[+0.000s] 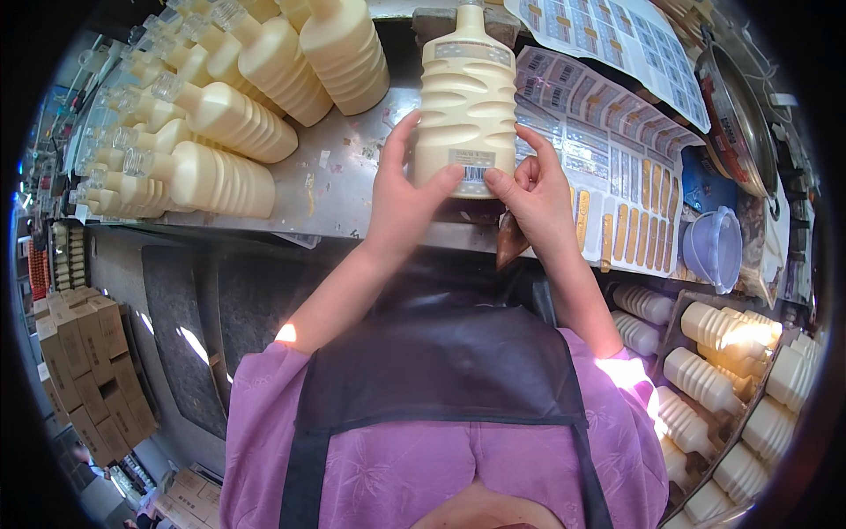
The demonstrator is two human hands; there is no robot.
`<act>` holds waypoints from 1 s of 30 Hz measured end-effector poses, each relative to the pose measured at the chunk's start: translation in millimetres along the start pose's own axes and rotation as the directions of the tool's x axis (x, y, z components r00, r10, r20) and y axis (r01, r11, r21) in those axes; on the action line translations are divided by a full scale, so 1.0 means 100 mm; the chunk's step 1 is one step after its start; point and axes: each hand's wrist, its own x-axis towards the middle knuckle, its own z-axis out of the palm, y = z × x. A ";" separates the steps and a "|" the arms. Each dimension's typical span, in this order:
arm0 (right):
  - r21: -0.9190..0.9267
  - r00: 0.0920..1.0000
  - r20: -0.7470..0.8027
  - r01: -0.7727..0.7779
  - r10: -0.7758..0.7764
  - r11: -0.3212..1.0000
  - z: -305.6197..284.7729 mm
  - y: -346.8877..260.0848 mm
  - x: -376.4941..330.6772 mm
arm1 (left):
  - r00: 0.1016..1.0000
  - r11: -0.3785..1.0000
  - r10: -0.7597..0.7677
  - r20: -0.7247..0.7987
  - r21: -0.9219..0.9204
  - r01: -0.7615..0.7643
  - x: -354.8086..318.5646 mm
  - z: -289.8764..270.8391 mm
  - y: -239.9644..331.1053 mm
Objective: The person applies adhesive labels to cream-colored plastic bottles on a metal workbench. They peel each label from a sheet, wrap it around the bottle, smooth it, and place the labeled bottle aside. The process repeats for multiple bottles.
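A cream-coloured ridged plastic bottle [465, 110] lies on the metal worktop [330, 189], its neck away from me. My left hand [404, 189] grips its left side, thumb on a small barcoded label [472, 160] near the base. My right hand [542, 198] grips the right side, with its thumb at the label's lower right corner. Below that hand hangs a brown pointed tool [510, 242], apparently tucked in the curled fingers. Another label strip [474, 53] is stuck across the bottle's shoulder. Beside the right hand lie printed sticker sheets [608, 145], some with gold strips.
Several similar cream bottles [229, 123] stand crowded at the left of the worktop. A translucent bucket [712, 249] and a round pan-like metal item [736, 115] are at the right. Crates of pale bottles [705, 379] sit lower right; cardboard boxes [92, 361] are stacked lower left.
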 end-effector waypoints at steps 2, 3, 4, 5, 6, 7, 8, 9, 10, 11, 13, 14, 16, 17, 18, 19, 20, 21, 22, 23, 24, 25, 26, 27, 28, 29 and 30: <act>0.001 1.000 0.009 -0.003 0.003 1.000 -0.01 0.00 0.01 | 1.000 1.000 -0.001 -0.001 -0.017 0.001 0.01 0.00 -0.01; -0.006 1.000 0.009 0.000 0.000 1.000 -0.01 0.00 0.00 | 1.000 1.000 0.006 -0.009 0.011 -0.006 0.00 -0.01 -0.01; -0.013 1.000 0.010 0.002 -0.002 1.000 -0.02 0.00 0.00 | 1.000 0.999 0.013 -0.017 0.038 -0.012 -0.01 -0.01 -0.01; -0.020 1.000 0.011 0.005 -0.005 1.000 -0.02 -0.01 0.00 | 1.000 0.998 0.020 -0.024 0.066 -0.019 -0.01 -0.01 0.00; -0.024 1.000 0.004 0.007 -0.007 1.000 -0.01 -0.01 0.00 | 0.999 0.995 0.026 -0.029 0.101 -0.023 -0.02 -0.01 0.00; -0.028 1.000 -0.004 0.008 -0.009 1.000 0.00 -0.01 -0.01 | 0.999 0.990 0.032 -0.034 0.136 -0.027 -0.02 -0.01 0.00; -0.032 1.000 -0.011 0.010 -0.010 0.999 0.01 -0.01 -0.01 | 0.999 0.985 0.038 -0.039 0.171 -0.031 -0.02 0.00 0.00; -0.031 1.000 -0.012 0.011 -0.012 0.999 0.01 -0.01 -0.01 | 0.999 0.985 0.036 -0.041 0.168 -0.029 -0.02 0.00 -0.01; -0.030 1.000 -0.014 0.013 -0.013 0.999 0.01 0.00 0.00 | 0.999 0.986 0.033 -0.043 0.165 -0.026 -0.02 0.00 -0.03; -0.029 1.000 -0.015 0.014 -0.014 0.999 0.01 0.00 0.00 | 0.998 0.987 0.031 -0.045 0.161 -0.023 -0.02 0.00 -0.03; -0.029 1.000 -0.015 0.006 -0.006 1.000 0.01 -0.01 0.00 | 0.998 0.987 0.035 -0.043 0.159 -0.028 -0.02 0.00 -0.04; -0.028 1.000 -0.015 0.002 -0.002 1.000 0.02 -0.02 0.00 | 0.998 0.987 0.037 -0.041 0.159 -0.030 -0.02 0.00 -0.04; -0.042 1.000 -0.016 0.023 -0.023 0.999 0.01 0.00 -0.01 | 0.999 0.988 0.035 -0.040 0.151 -0.029 -0.02 0.01 -0.03; -0.048 0.999 -0.017 0.033 -0.033 0.998 0.01 0.01 -0.02 | 0.999 0.989 0.034 -0.040 0.147 -0.028 -0.02 0.02 -0.03; 0.037 1.000 -0.011 -0.020 0.021 0.999 0.00 0.03 0.01 | 0.999 0.989 0.034 -0.038 0.146 -0.028 -0.02 0.02 -0.02; 0.121 0.997 -0.001 -0.073 0.074 0.990 -0.04 0.05 0.06 | 0.999 0.989 0.034 -0.036 0.145 -0.028 -0.02 0.01 -0.02; 0.204 0.992 0.013 -0.126 0.126 0.971 -0.10 0.06 0.11 | 0.999 0.989 0.034 -0.034 0.143 -0.029 -0.02 0.01 -0.01; 0.372 0.987 0.044 -0.160 0.155 0.914 -0.24 0.08 0.18 | 0.999 0.990 0.026 -0.033 0.137 -0.022 -0.02 0.01 -0.02; 0.527 0.981 0.081 -0.192 0.176 0.828 -0.34 0.00 0.23 | 0.999 0.991 0.021 -0.035 0.131 -0.016 -0.01 0.00 -0.03; 0.577 0.985 0.055 -0.165 0.164 0.800 -0.36 -0.08 0.23 | 0.999 0.992 0.015 -0.037 0.125 -0.010 -0.01 0.00 -0.03; 0.428 0.999 0.026 -0.038 0.030 0.903 -0.33 -0.15 0.21 | 0.999 0.986 0.029 -0.035 0.167 -0.023 -0.01 -0.01 -0.04; 0.262 0.994 0.021 0.098 -0.107 0.960 -0.29 -0.21 0.19 | 0.999 0.978 0.043 -0.032 0.208 -0.035 -0.01 -0.01 -0.04; 0.088 0.970 0.040 0.235 -0.240 0.968 -0.24 -0.29 0.15 | 0.998 0.968 0.057 -0.028 0.248 -0.048 0.00 -0.02 -0.04; -0.076 0.958 0.119 0.272 -0.263 0.959 -0.19 -0.49 0.07 | 0.997 0.963 0.066 -0.033 0.264 -0.055 0.00 -0.03 -0.05; -0.229 0.901 0.202 0.424 -0.383 0.876 -0.16 -0.53 0.07 | 0.997 0.958 0.075 -0.034 0.279 -0.063 0.00 -0.03 -0.06; -0.334 0.858 0.192 0.513 -0.476 0.791 -0.13 -0.52 0.12 | 0.996 0.953 0.084 -0.034 0.294 -0.070 0.00 -0.03 -0.07; -0.435 0.803 0.198 0.586 -0.563 0.684 -0.10 -0.52 0.15 | 0.996 0.954 0.080 -0.037 0.294 -0.066 -0.01 -0.02 -0.07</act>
